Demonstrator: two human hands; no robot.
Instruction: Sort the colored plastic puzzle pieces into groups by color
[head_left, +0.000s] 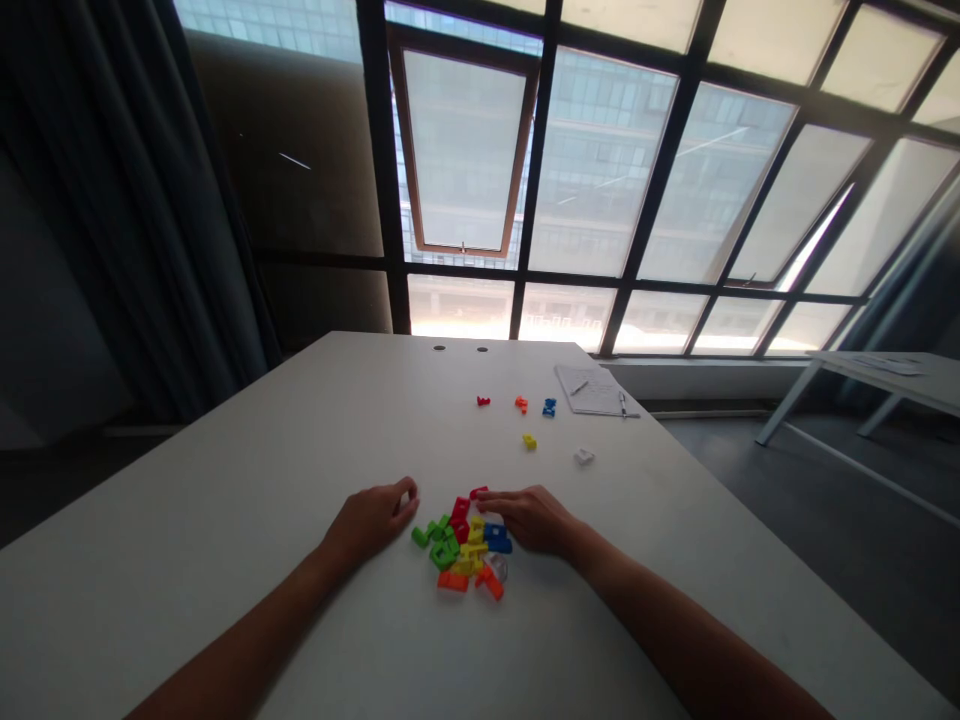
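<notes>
A pile of small plastic building pieces lies on the white table (285, 470) between my hands. Green pieces (444, 553) sit at its left, yellow pieces (472, 550) in the middle, and blue pieces (496, 537) at its right. Orange pieces (453, 581) and a clear piece (496, 567) lie along the near side. My left hand (375, 515) rests left of the pile, fingers curled in, with nothing visible in them. Over the pile's far right side, my right hand (529, 515) has its fingers stretched out, tips at a small red piece (478, 492).
Farther out lie a separate red piece (483, 401), an orange piece (521, 404), a blue piece (550, 407), a yellow piece (529, 441) and a white or clear piece (584, 456). Paper sheets (592, 392) with pens are near the table's right edge. Another table (885, 375) stands right.
</notes>
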